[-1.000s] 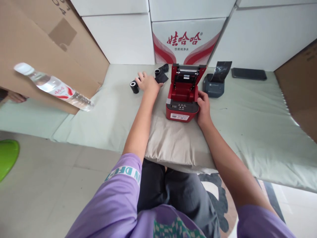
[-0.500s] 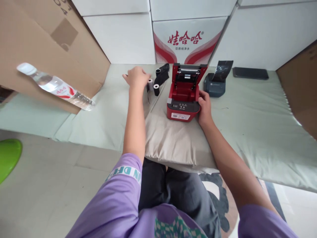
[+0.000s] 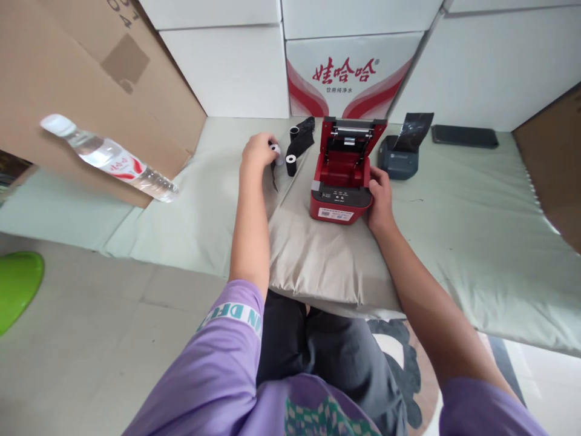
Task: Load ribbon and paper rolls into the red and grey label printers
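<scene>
far left, a green plastic thing [image 3: 16, 287] lies on the tiled floor, cut by the frame edge, and above it a water bottle [image 3: 109, 158] lies tilted against a big cardboard box [image 3: 91, 91] that leans over the edge of the pale green mat [image 3: 454, 242], which serves as the work surface. the left hand [image 3: 257, 151] is stretched out past the pillow's far left corner, its fingers curled round a small white paper roll [image 3: 275, 152], the roll's end poking out on the right side of the fist, so the grip looks like a light pinch-and-wrap suited to lifting something small. just beside it stands a black-wrapped roll [image 3: 291, 165] on end, and behind that another black roll [image 3: 295, 132] with torn black wrapping [image 3: 305, 138], all near the printer's left side, probably so refills sit within easy reach. the red printer [image 3: 345, 175] sits on a beige pillow [image 3: 318, 254], which raises it toward the seated person; its lid stands open and upright, the paper bay showing and seemingly bare. the right hand [image 3: 380, 197] rests against the printer's right front corner, fingers pressed together along its side, likely steadying it on the soft pillow. further right a dark grey printer [image 3: 399, 160] has black film sticking up from it, and a black phone-like slab [image 3: 463, 136] lies flat near the white cartons [image 3: 349, 66].
</scene>
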`<state>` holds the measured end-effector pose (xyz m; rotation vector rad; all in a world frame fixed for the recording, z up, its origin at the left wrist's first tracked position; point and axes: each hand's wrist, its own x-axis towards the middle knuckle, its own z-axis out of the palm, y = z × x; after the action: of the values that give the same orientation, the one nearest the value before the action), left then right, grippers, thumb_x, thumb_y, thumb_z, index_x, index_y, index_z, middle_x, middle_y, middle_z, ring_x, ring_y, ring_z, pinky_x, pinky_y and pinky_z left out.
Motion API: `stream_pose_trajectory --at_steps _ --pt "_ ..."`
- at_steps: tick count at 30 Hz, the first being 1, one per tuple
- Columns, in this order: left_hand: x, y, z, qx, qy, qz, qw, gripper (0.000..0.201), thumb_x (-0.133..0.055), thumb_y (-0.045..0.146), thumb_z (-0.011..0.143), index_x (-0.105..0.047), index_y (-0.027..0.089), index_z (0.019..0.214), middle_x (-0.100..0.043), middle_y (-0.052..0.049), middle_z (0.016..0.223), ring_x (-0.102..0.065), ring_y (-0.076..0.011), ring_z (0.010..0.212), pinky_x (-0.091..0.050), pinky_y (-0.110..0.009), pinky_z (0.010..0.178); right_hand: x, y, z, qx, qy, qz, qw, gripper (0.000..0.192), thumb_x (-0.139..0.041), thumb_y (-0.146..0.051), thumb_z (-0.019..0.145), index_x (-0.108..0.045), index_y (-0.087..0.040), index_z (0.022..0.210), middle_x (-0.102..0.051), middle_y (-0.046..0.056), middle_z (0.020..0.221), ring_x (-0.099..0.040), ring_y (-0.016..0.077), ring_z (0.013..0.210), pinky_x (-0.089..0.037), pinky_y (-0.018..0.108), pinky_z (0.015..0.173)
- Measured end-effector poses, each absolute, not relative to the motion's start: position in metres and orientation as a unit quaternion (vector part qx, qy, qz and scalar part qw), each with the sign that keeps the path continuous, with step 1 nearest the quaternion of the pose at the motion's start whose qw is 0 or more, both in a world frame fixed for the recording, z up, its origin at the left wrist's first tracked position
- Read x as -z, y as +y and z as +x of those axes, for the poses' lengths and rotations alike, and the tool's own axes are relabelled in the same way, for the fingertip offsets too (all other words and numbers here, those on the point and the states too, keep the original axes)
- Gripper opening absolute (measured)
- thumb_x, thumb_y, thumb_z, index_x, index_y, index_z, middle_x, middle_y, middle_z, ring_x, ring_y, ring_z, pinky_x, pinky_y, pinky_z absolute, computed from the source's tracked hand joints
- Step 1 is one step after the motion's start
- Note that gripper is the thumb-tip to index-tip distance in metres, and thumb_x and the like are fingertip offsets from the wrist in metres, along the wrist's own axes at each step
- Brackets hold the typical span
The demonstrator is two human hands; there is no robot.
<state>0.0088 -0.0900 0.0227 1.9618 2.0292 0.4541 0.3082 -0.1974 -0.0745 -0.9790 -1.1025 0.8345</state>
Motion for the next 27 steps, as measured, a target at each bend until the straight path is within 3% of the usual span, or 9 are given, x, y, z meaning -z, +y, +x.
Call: stream_pose_trajectory --at_steps 5,9,13,17,21,24,27 --pt "-0.041 -0.099 -0.003 -0.19 0.716 0.657 0.139 0.043 -0.07 0.033 0.084 -0.075 0.022 0.125 -0.081 -0.004 0.118 -0.068 -0.0206 0.111 -0.054 -0.034 0.096 0.075 -0.197 0.309 -0.375 -0.49 -0.434 0.657 0.071 -0.075 -0.084 0.075 -0.066 -0.031 0.122 -0.073 0.007 0.128 -0.068 0.0342 0.13 -0.056 0.056 0.116" --pt "-0.065 -0.11 -0.009 -0.255 0.703 0.652 0.126 0.051 -0.075 0.048 0.085 -0.068 0.024 0.129 -0.079 0.001 0.122 -0.062 -0.0147 0.105 -0.054 -0.032 0.092 0.074 -0.198 0.309 -0.384 -0.489 -0.431 0.654 0.07 -0.076 -0.083 0.076 -0.065 -0.031 0.122 -0.073 0.007 0.128 -0.068 0.0339 0.129 -0.056 0.056 0.116" --pt "-0.097 -0.133 -0.002 -0.339 0.653 0.652 0.182 0.049 -0.07 0.055 0.094 -0.06 0.031 0.136 -0.076 0.003 0.137 -0.065 -0.0242 0.125 -0.06 -0.041 0.096 0.073 -0.199 0.307 -0.39 -0.478 -0.42 0.666 0.066 -0.078 -0.079 0.077 -0.066 -0.031 0.121 -0.074 0.007 0.126 -0.069 0.0331 0.127 -0.056 0.056 0.117" --pt "-0.12 -0.157 0.017 -0.39 0.526 0.677 0.336 0.03 -0.062 0.036 0.102 -0.055 0.035 0.132 -0.073 0.007 0.146 -0.064 -0.0288 0.137 -0.061 -0.047 0.102 0.074 -0.198 0.307 -0.387 -0.483 -0.424 0.661 0.067 -0.076 -0.08 0.078 -0.065 -0.031 0.121 -0.074 0.007 0.125 -0.07 0.033 0.127 -0.057 0.056 0.116" --pt "-0.115 -0.158 0.054 -0.346 0.403 0.712 0.459 0.027 -0.074 0.014 0.089 -0.058 0.027 0.106 -0.079 0.001 0.125 -0.071 -0.028 0.126 -0.062 -0.046 0.097 0.071 -0.199 0.307 -0.382 -0.476 -0.439 0.66 0.072 -0.078 -0.085 0.072 -0.066 -0.031 0.119 -0.075 0.007 0.125 -0.068 0.0338 0.13 -0.057 0.056 0.117" --pt "-0.097 -0.149 0.088 -0.233 0.384 0.785 0.426 0.033 -0.08 0.004 0.077 -0.059 0.023 0.096 -0.078 -0.005 0.11 -0.075 -0.0271 0.115 -0.06 -0.044 0.096 0.07 -0.199 0.306 -0.384 -0.47 -0.435 0.665 0.074 -0.08 -0.086 0.07 -0.067 -0.031 0.118 -0.075 0.006 0.127 -0.068 0.0335 0.131 -0.055 0.057 0.121" --pt "-0.08 -0.143 0.113 -0.157 0.416 0.844 0.301 0.032 -0.08 0.0 0.069 -0.064 0.02 0.088 -0.077 -0.006 0.1 -0.075 -0.0288 0.109 -0.058 -0.041 0.093 0.073 -0.199 0.307 -0.39 -0.473 -0.424 0.667 0.071 -0.08 -0.083 0.072 -0.067 -0.032 0.119 -0.076 0.005 0.127 -0.069 0.0322 0.13 -0.054 0.057 0.121"
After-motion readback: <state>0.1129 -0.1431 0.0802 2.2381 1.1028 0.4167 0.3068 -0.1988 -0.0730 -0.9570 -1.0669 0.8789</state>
